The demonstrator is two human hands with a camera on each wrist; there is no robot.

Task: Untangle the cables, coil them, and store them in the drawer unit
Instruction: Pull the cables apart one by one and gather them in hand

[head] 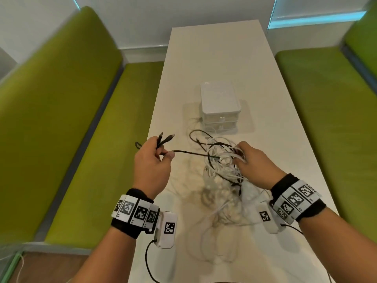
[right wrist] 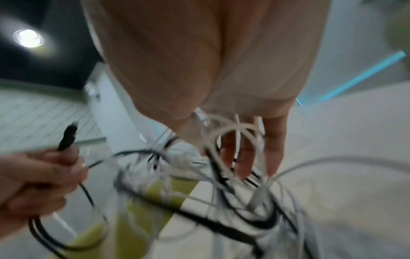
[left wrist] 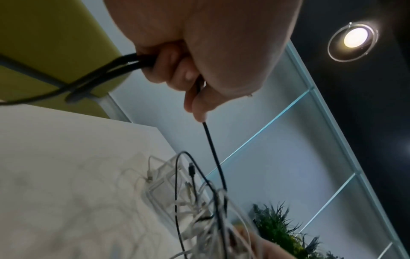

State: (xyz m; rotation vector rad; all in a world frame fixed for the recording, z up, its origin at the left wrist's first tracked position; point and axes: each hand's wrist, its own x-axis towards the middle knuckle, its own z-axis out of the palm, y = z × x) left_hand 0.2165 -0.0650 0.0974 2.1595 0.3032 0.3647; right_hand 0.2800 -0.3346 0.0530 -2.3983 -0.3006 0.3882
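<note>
You have no readable text, brand or number in any view; the white wrist bands (head: 135,211) carry only black-and-white square marker patterns, not letters.

Black cable (head: 189,153), white cables (head: 222,176)

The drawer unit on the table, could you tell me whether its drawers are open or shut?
Shut. In the head view both drawer fronts of the drawer unit sit flush with its white body, and no cable is inside.

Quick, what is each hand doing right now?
Left hand: grips a black cable, both plug ends sticking up.
Right hand: fingers hooked into the tangle of white and black cables, holding it up.
</note>
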